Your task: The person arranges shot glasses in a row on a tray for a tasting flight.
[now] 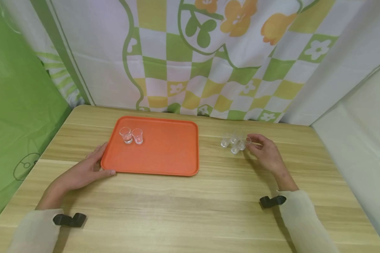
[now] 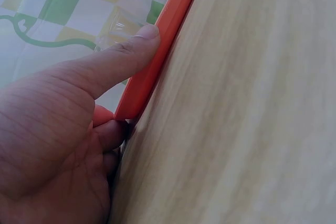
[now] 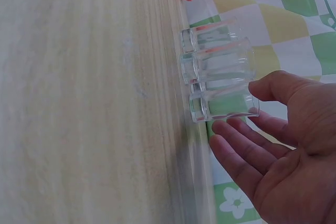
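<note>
At the tray's near left corner, my left hand (image 1: 83, 172) holds the orange tray (image 1: 168, 154). Its thumb (image 2: 131, 51) lies along the front wall, while the fingers are at the left side, partly hidden. Two clear shot glasses, one (image 1: 126, 135) beside the other (image 1: 137, 136), stand upright on the tray's left part. Right of the tray, several more clear shot glasses (image 1: 225, 141) are grouped closely on the table. My right hand (image 1: 267, 154) pinches the rim of the nearest shot glass (image 3: 226, 104) between thumb and index finger; its other fingers extend loosely below.
The wooden table (image 1: 177, 211) carries the tray and glasses. A checked, flowered curtain (image 1: 209, 70) hangs along the table's back edge. Green cloth (image 1: 16, 105) covers the left side, and a pale wall (image 1: 361, 140) is at the right.
</note>
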Demonstrator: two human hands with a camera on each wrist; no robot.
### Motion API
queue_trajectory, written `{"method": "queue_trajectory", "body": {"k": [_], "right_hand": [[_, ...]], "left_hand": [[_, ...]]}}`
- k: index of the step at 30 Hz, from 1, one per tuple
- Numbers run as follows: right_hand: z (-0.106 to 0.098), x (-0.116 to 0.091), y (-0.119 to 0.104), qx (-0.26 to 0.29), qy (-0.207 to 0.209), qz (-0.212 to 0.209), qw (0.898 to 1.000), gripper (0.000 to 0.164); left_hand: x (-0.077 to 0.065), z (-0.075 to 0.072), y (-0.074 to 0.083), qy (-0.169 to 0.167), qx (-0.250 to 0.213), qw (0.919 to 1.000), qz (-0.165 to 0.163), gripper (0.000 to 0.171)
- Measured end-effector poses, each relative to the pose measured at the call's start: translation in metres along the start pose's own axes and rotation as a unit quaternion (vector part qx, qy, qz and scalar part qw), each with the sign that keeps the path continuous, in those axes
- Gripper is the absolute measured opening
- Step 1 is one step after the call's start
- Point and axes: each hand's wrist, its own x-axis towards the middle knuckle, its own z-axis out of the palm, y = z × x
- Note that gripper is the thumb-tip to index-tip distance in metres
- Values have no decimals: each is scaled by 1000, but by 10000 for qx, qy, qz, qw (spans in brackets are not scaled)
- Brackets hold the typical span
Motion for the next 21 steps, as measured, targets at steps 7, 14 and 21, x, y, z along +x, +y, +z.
{"method": "queue_trajectory", "body": {"k": [7,14,21], "right_hand": [[0,2,-1,6,-26,-44,10000,51],[1,2,-1,-84,3,-25,10000,49],[1,2,-1,6,22,-7,10000,48]], "left_hand": [[0,0,0,1,30,10000,-3,106],[1,0,-1,12,69,10000,17,105],[0,0,1,-2,96,9999,-59,106]]}}
